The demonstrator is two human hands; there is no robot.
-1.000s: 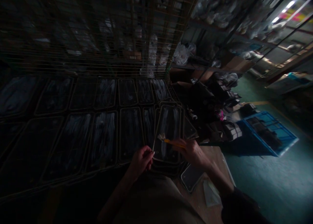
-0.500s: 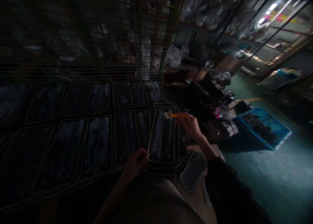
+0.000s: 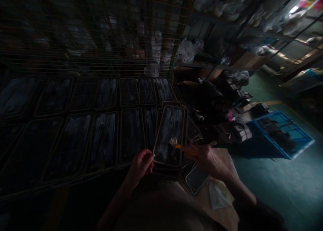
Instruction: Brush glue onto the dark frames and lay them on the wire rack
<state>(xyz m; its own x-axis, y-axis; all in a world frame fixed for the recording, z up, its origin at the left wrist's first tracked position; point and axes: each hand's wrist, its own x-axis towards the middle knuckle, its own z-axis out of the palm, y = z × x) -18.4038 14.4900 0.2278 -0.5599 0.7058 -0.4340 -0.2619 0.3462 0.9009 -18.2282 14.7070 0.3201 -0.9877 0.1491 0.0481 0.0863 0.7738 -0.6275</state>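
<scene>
While the left hand (image 3: 141, 163) stays low at its near left corner, the framed dark panel (image 3: 169, 131) lies just ahead of both sets of fingers, on top of a stack, with its long side running away from the person. The brush (image 3: 187, 151) reaches in from the right, and its bristles (image 3: 173, 142) are over the panel's nearer half; whether they press on it, I cannot tell.

The panel is a flat rectangle with rounded corners, a thin pale rim and a dark face streaked lengthwise with whitish strokes. The brush has a yellow-orange handle and a pale, splayed tuft. To the left, similar panels (image 3: 104, 135) lie in two rows, many of them streaked, beneath a wire mesh (image 3: 161, 39). On the right, a smooth dark plate (image 3: 197, 179) and a pale sheet (image 3: 217, 195) lie on a wooden tabletop (image 3: 228, 160); beyond it, a blue crate (image 3: 277, 137) stands on the green floor (image 3: 272, 180).

The left thumb and fingers are closed in a pinch on the panel's rim, the other fingers curled under. The right hand (image 3: 207, 158) has its fingers clamped round the brush handle, though shadow blurs their exact placing.
</scene>
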